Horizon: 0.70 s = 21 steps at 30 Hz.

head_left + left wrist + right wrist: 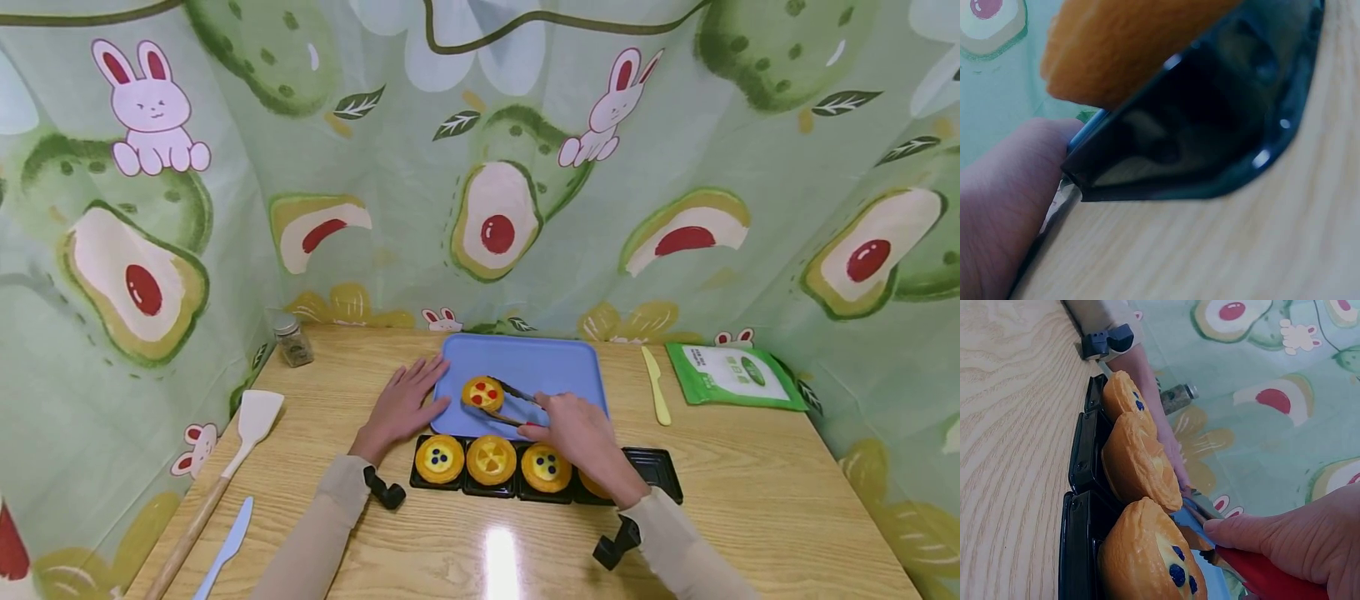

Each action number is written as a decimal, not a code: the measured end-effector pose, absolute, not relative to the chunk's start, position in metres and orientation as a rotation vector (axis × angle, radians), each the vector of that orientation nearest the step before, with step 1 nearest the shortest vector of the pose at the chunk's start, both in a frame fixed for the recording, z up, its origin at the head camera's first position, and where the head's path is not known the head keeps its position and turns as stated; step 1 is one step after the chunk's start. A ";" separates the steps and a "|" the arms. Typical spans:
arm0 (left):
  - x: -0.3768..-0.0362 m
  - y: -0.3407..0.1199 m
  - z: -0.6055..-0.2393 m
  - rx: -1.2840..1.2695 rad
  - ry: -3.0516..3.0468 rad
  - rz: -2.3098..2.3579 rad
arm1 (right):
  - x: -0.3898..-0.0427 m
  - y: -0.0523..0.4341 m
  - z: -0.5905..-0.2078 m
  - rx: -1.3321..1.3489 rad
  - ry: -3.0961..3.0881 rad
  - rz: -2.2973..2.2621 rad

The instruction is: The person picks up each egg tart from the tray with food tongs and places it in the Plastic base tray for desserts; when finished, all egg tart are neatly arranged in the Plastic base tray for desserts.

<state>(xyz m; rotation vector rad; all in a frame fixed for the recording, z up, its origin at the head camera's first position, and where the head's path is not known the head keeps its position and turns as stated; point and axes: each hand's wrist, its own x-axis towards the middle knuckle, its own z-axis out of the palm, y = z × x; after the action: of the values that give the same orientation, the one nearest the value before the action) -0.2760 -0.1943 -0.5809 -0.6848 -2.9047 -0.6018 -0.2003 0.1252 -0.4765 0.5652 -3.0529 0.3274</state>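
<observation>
My right hand (573, 425) grips a pair of tongs (519, 392) by its red handle (1266, 575). Between the tong tips is an egg tart (482, 392) with red pieces on top, over the left part of the blue tray (525, 354); whether it touches the tray I cannot tell. My left hand (405, 400) lies flat with fingers spread at the tray's left edge. Just in front, a black compartment box (656, 471) holds several tarts, including a blueberry tart (439, 459) and a tart with yellow pieces (491, 461). My right forearm partly hides another tart.
Left on the wooden table lie a white spatula (257, 417) and a blue knife (234, 533); a small lidded jar (292, 342) stands behind them. To the right are a yellow knife (656, 387) and a green packet (735, 375). A printed curtain (405, 275) borders the back.
</observation>
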 end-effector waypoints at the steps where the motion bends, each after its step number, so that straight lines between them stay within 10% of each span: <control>1: -0.276 -0.194 -0.581 -0.683 -2.907 -0.601 | -0.200 0.126 -0.476 0.564 -3.054 0.333; 21: -0.275 -0.196 -0.582 -0.687 -2.889 -0.605 | -0.184 0.150 -0.454 0.519 -2.982 0.379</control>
<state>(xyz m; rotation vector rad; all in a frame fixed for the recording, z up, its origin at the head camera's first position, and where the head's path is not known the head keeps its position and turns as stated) -0.2751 -0.1956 -0.5817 -0.6871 -2.8890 -0.6051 -0.1844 0.1504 -0.4544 0.5189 -2.9816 0.3788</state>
